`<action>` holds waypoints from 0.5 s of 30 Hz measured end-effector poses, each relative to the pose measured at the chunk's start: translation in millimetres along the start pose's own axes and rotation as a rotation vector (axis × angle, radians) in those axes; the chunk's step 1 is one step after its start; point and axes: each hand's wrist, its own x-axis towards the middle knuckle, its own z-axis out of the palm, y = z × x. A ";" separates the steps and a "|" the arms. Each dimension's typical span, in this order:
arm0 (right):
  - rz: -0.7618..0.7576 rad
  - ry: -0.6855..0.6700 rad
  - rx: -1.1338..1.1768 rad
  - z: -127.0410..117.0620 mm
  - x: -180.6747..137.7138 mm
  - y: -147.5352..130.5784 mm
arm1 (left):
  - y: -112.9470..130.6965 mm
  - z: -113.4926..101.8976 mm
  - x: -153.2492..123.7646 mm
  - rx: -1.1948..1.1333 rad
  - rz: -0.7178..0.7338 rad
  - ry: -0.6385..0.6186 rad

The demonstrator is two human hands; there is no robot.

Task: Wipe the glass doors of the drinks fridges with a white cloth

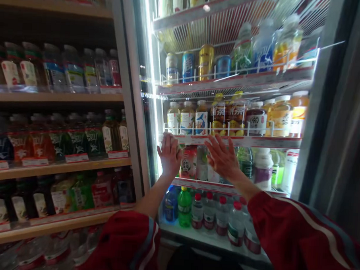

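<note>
Inside the cooler, the wire shelves are showing smooth bars, while drink cans in its upper part are gleaming with glossy metal. At the cooler's bottom, red-capped bottles are shining in clear plastic. Left of it, wooden shelves are looking smooth and matt. In front, red sleeves are creasing like soft cloth; a pale wad is looking crumpled (cloth or paper, unclear).
</note>
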 end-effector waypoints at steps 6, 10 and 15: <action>-0.008 0.007 -0.002 1.2 -1.7 1.1 | 38.1 9.2 -3.0 -0.065 0.169 -0.035; -0.001 0.008 0.011 1.3 -1.8 1.3 | 26.8 5.2 2.3 -0.077 0.182 -0.062; -0.005 -0.002 0.011 0.1 -1.1 1.3 | 9.7 3.1 7.9 -0.033 0.010 0.004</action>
